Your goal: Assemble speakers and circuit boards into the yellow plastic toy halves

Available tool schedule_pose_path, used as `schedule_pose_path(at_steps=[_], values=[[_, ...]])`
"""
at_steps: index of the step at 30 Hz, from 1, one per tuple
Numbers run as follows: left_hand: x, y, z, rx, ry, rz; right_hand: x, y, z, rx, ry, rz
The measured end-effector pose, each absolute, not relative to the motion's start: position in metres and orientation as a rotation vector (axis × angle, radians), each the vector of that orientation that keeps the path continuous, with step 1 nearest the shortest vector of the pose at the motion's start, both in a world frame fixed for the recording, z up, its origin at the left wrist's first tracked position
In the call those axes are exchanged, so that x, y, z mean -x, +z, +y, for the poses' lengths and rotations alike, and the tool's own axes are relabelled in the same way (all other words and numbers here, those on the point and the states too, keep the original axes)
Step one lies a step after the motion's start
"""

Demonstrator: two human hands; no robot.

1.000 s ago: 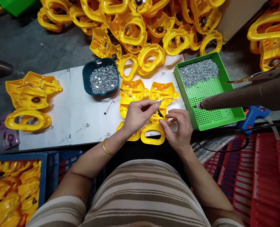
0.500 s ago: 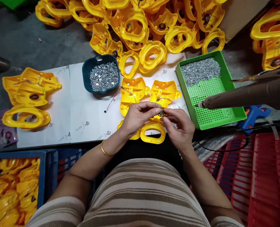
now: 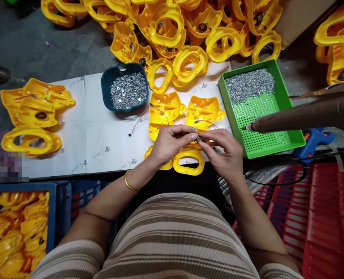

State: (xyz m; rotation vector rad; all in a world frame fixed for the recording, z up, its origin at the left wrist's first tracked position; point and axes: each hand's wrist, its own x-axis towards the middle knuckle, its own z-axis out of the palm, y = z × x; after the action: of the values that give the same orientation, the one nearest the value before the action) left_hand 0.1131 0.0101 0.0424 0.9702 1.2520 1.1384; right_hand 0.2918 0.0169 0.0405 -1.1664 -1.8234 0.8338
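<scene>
Between my two hands is a small round speaker (image 3: 199, 139), dark-rimmed with a paler middle. My left hand (image 3: 172, 145) pinches its left side with thumb and forefinger. On the other side, my right hand (image 3: 226, 153) has its thumb and fingertips closed on the rim. Just beyond the fingers lies a yellow plastic shell (image 3: 203, 106), open side up, with thin wires across it; the hands partly cover it. A second yellow shell (image 3: 162, 110) is beside it on the left, its red and black wires (image 3: 139, 123) trailing onto the board. Below the speaker sits an oval yellow ring part (image 3: 189, 172).
A dark teal tub (image 3: 108, 91) of small screws stands left of the shells. At right is a green basket (image 3: 240, 141) of screws, with an electric screwdriver (image 3: 290, 116) hanging over it. Yellow parts (image 3: 189, 66) pile up behind; a blue crate (image 3: 52, 217) is lower left.
The speaker has tilted slightly between my fingertips, and my right hand has shifted a little to the right. Both hands keep their pinch. The whole view has moved slightly.
</scene>
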Motion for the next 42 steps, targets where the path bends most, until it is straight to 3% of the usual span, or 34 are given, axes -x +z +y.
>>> schedule_pose_path(at_steps=[5, 8, 24, 42], values=[[-0.105, 0.033, -0.008, -1.814, 1.041, 1.582, -0.293, 0.034, 0.016, 1.292, 0.725, -1.853], [-0.108, 0.024, -0.016, -2.034, 0.888, 1.589, -0.291, 0.029, 0.016, 1.32, 0.649, -1.954], [-0.127, 0.018, -0.031, -1.697, 0.914, 1.498, -0.283, 0.02, 0.017, 1.467, 0.18, -2.265], [-0.12, 0.029, 0.01, -1.947, 0.623, 1.75, -0.28, 0.029, 0.022, 1.496, 0.042, -2.444]])
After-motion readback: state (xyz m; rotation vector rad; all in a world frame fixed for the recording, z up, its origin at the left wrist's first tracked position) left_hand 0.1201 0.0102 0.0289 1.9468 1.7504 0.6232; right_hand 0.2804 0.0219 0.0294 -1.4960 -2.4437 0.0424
